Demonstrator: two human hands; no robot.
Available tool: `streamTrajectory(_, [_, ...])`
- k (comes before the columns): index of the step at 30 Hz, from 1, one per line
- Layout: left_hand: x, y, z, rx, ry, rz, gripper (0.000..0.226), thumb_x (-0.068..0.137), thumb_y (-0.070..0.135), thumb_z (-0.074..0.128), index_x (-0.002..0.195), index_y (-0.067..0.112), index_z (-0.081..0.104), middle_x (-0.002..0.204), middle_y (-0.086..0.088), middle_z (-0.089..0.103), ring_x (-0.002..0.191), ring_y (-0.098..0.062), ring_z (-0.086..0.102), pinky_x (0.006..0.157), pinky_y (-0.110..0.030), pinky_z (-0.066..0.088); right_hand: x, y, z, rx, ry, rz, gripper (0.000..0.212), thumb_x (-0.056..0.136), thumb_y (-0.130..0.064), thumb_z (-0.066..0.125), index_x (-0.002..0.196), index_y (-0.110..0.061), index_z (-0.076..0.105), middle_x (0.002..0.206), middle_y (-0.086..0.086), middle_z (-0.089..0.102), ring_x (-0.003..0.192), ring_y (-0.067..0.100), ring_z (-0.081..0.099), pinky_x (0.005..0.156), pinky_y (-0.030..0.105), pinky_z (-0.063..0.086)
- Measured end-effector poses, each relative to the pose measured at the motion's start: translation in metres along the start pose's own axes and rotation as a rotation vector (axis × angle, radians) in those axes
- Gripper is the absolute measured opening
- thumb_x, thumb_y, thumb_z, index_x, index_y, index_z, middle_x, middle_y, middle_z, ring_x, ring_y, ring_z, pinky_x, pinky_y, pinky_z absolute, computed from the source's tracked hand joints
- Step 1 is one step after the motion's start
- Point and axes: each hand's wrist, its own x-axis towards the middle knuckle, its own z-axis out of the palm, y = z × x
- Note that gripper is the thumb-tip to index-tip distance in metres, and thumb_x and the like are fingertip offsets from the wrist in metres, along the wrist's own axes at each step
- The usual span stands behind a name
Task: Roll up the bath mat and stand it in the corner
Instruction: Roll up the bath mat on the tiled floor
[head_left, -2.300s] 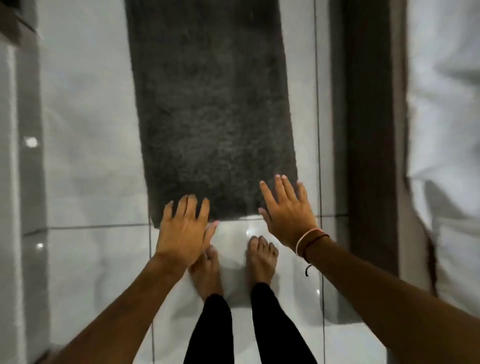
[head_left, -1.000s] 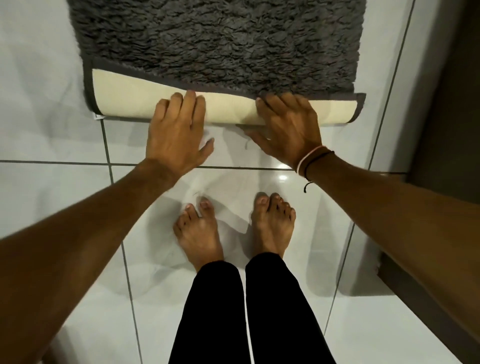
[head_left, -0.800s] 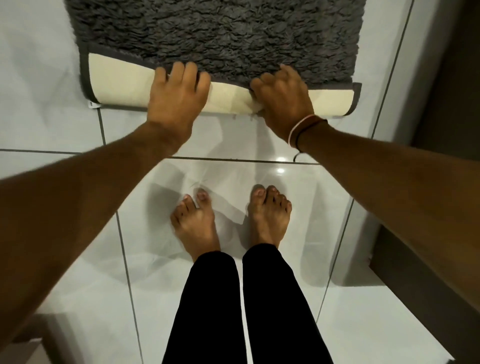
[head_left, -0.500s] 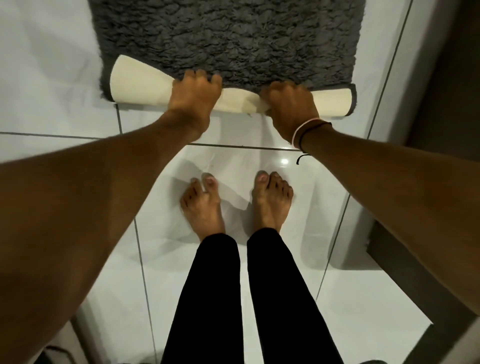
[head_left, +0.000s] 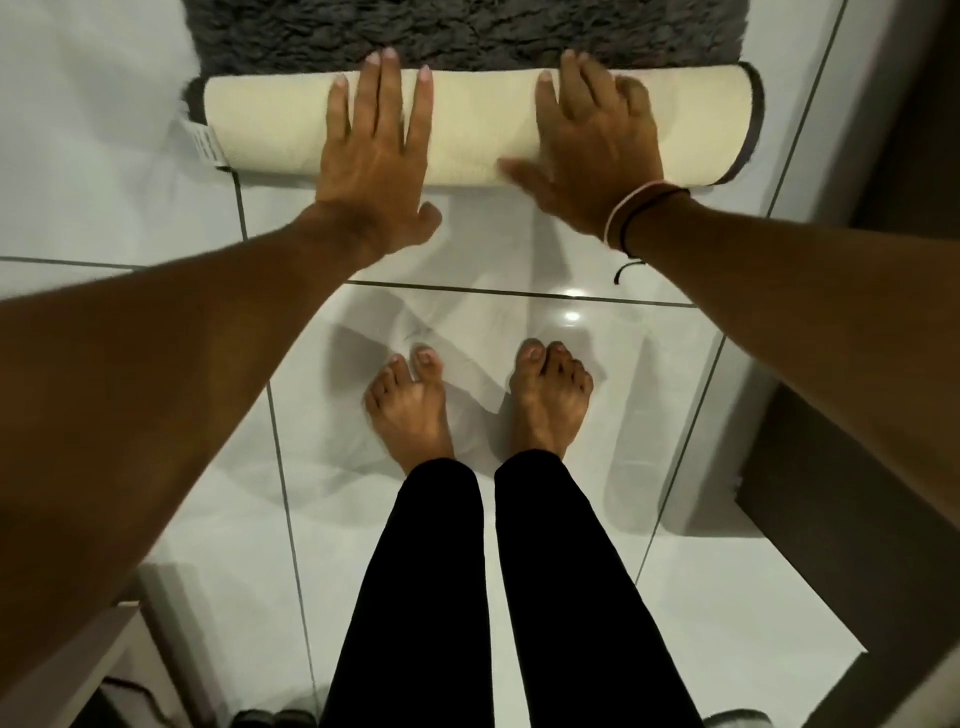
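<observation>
The bath mat is dark grey and shaggy, lying on the white tiled floor at the top of the view. Its near end is rolled into a thick tube that shows the cream backing, with a small white label at its left end. My left hand lies flat on the left half of the roll, fingers spread. My right hand presses flat on the right half, fingers apart, with thin bracelets at the wrist. Neither hand grips the mat.
My bare feet stand on glossy white floor tiles just behind the roll. A dark wooden frame or door runs along the right side. A pale wall edge sits at the lower left.
The roll has grown thicker and moved away from me over the grey pile. My hands have gone from curled around the mat's edge to lying flat on top of the roll.
</observation>
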Motion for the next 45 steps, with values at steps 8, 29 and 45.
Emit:
streamTrajectory(8, [0.028,0.004,0.021,0.104,0.082,-0.111,0.11,0.074,0.001,0.088,0.159,0.004,0.018,0.155,-0.036,0.034,0.145,-0.05,0.034,0.122,-0.062,0.027,0.025,-0.001,0.003,-0.096,0.02,-0.016,0.079,0.089,-0.04,0.073,0.149,-0.002,0.037,0.147,0.025,0.048,0.136,0.043,0.044,0.117,0.06,0.028])
streamTrajectory(29, [0.024,0.01,0.001,0.095,-0.029,-0.044,0.098,0.086,0.04,0.075,0.16,0.008,0.02,0.159,-0.03,0.029,0.148,-0.045,0.035,0.12,-0.064,0.029,0.041,0.021,-0.027,-0.076,-0.118,-0.061,0.113,0.077,-0.061,0.075,0.155,0.001,0.021,0.158,0.031,0.028,0.147,0.045,0.026,0.12,0.063,0.02])
streamTrajectory(45, [-0.012,0.017,-0.05,0.07,-0.237,0.02,0.076,0.091,0.008,0.07,0.155,0.02,0.031,0.141,-0.018,0.054,0.128,-0.038,0.054,0.121,-0.059,0.026,-0.008,-0.002,-0.049,0.044,-0.313,-0.061,0.065,0.081,-0.043,0.08,0.133,-0.013,0.054,0.122,0.017,0.065,0.111,0.04,0.061,0.095,0.048,0.047])
